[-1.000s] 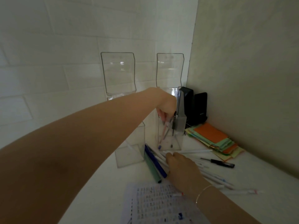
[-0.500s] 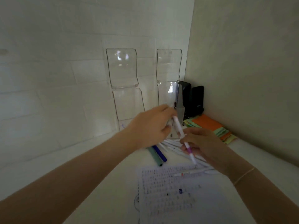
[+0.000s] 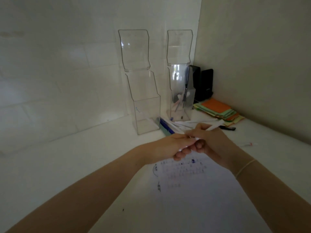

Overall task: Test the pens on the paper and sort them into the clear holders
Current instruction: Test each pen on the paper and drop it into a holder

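Note:
My left hand (image 3: 170, 147) and my right hand (image 3: 210, 142) meet just above the paper (image 3: 193, 190), both closed on one white pen (image 3: 214, 127). Its back end sticks out up and to the right from my right hand; its tip end is hidden between my fingers. The paper carries rows of small ink marks. Two clear holders stand against the tiled wall: the left holder (image 3: 146, 115) has one pen inside, the right holder (image 3: 181, 101) holds several. A pile of loose pens (image 3: 173, 126) lies on the table in front of the holders.
A stack of coloured paper pads (image 3: 218, 111) lies at the right by the side wall. Two black boxes (image 3: 202, 84) stand in the corner behind the right holder. A black pen (image 3: 228, 128) and a white pen with a red end (image 3: 249, 144) lie to the right.
My left hand left the right holder and came back down to the right hand. My right hand lifted a white pen from the pile, and both hands now hold it over the paper.

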A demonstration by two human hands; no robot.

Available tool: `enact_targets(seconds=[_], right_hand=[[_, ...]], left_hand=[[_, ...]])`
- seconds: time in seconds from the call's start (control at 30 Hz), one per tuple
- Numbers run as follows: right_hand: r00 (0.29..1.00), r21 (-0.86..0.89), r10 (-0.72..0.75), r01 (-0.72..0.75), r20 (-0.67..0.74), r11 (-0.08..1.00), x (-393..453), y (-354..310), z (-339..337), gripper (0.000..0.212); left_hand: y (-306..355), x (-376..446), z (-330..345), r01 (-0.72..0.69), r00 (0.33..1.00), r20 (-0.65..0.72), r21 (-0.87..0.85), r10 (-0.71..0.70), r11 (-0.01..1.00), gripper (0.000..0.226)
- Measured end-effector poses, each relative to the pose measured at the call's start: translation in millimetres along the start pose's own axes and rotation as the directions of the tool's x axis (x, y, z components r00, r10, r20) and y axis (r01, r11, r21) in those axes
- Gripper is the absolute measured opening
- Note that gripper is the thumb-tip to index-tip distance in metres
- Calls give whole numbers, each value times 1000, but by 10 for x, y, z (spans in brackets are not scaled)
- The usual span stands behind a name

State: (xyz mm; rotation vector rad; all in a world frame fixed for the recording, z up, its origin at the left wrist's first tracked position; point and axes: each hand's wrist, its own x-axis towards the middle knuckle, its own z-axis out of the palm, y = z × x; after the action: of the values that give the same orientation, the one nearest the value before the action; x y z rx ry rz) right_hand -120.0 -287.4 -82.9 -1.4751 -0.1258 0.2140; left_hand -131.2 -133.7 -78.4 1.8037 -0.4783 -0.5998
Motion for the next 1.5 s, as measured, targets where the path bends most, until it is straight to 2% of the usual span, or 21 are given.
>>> enact_targets(seconds=[0.13,0.33,0.43,0.7,0.93,1.0,1.07,1.1,1.17,1.27,1.4,1.5], right_hand=[[998,52,8,-12,68,999,-90,25,-8,23],[994,122,-44,32,98,992,-134,121,12,30],[995,142,-47,35,87,989,-128,189,10,34],[992,161,-100,87,78,983,-191,258,14,43],[993,142,-102,94,52,985,-193,290,33,45],[993,97,-107,102,44,990,-180,295,15,48],[992,0,-126,126,-6,992,-173,285,0,45],[988,-61,-146,143,-44,988,-167,279,0,41],[975,-152,-193,175,-112,973,-155,248,3,36],[975,-88,-179,169,-129,982,-145,187,-4,34],[988,24,-109,112,-105,993,-188,115,15,39],[981,-7,-108,109,-162,994,-220,74,65,37]], left_hand=[[-82,-64,124,-15,1000,-16,-83,13,996,27],[-204,-128,196,-117,992,-61,-164,108,979,22],[-260,-103,166,-116,993,-58,-194,107,974,23],[-402,-58,83,23,978,198,-415,66,910,23],[-464,-55,70,111,968,251,-492,18,864,22],[-438,-48,57,86,977,213,-394,0,915,24],[-354,-41,28,22,994,110,-118,-9,993,31],[-293,-45,15,-7,998,66,29,5,1000,28],[-221,-26,7,-49,999,15,187,47,981,24],[-199,-29,118,-76,989,-107,218,101,973,31],[-356,-41,288,-272,888,-248,397,388,876,25],[-373,-52,273,-278,882,-258,393,395,877,30]])
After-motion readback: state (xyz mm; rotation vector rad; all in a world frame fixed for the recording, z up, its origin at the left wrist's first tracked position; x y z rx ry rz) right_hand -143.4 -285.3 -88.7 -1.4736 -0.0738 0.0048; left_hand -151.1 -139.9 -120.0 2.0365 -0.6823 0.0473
